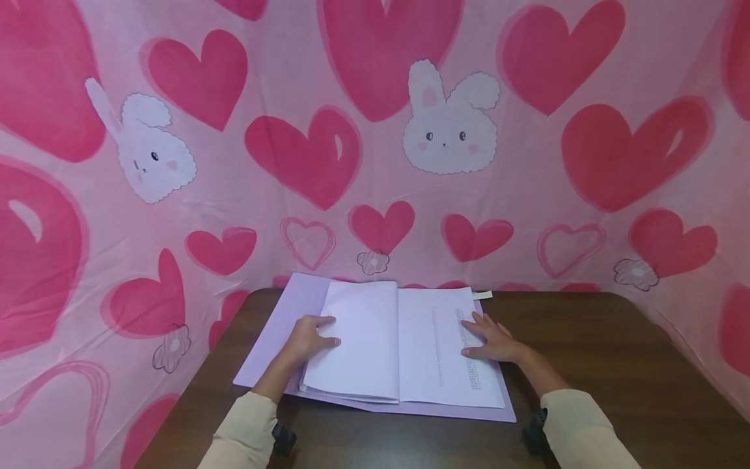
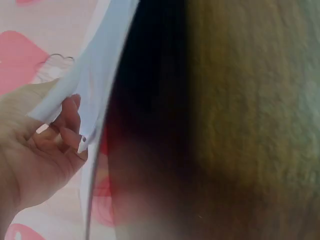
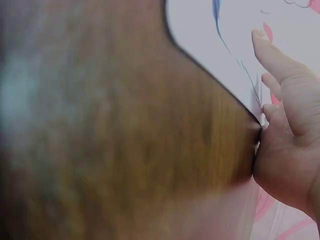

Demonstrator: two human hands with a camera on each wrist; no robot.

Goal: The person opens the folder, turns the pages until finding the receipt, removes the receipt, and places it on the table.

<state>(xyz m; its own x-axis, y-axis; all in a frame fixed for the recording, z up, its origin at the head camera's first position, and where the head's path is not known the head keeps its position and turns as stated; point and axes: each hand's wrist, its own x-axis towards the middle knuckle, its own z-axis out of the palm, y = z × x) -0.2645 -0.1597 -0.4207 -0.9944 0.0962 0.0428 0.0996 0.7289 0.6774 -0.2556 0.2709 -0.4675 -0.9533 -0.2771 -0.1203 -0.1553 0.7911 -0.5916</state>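
An open lilac folder (image 1: 281,339) lies on the table with white pages spread inside it. My left hand (image 1: 306,339) grips the outer edge of the left-hand pages (image 1: 363,345). In the left wrist view, the fingers of my left hand (image 2: 45,155) curl at the edge of the sheets (image 2: 95,75). My right hand (image 1: 495,340) rests with spread fingers on the right-hand page (image 1: 418,352), over columns of small print. The right wrist view shows my right hand (image 3: 290,120) beside the folder's edge, its fingers extended.
A pale tab (image 1: 483,295) sticks out at the top right of the pages. Beneath the folder is a dark wooden table (image 1: 597,365). A pink cloth with hearts and rabbits (image 1: 527,163) hangs behind. Each wrist wears a small black device (image 1: 284,438).
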